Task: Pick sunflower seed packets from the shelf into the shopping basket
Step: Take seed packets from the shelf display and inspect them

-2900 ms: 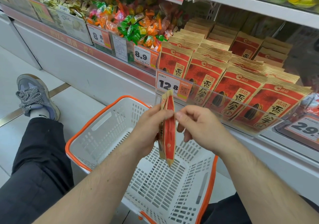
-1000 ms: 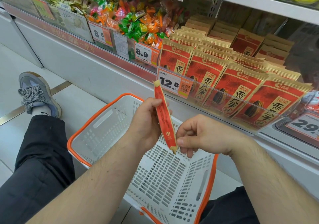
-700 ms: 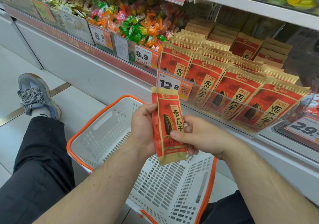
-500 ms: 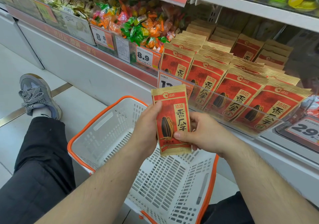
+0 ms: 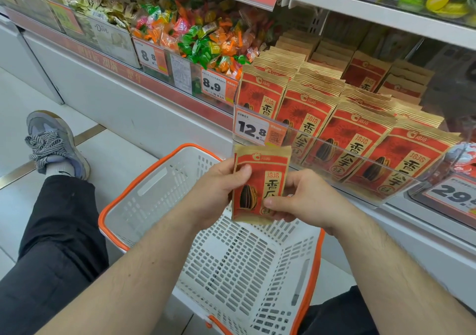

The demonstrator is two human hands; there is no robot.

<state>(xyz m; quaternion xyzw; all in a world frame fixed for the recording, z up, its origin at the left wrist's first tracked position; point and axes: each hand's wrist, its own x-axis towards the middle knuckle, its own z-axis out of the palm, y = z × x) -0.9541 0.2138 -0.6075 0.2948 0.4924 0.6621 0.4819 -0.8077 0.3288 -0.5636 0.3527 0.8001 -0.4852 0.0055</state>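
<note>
Here, flat glossy red seed packet (image 5: 260, 182) pinched upright by left hand (image 5: 213, 193) and right hand (image 5: 304, 198), seemingly above slotted white plastic basket (image 5: 239, 265)

Wrapped candies (image 5: 206, 38) fill the upper-left bin, above price tags 8.9 (image 5: 212, 85) and 12.8 (image 5: 253, 128); a grey sneaker (image 5: 55, 145) rests on the floor.

The packet (image 5: 260, 185) I hold is red with tan edges and a black striped seed. My basket (image 5: 231, 257) is white, slotted, orange-rimmed; my trousers (image 5: 51, 244) black.
</note>
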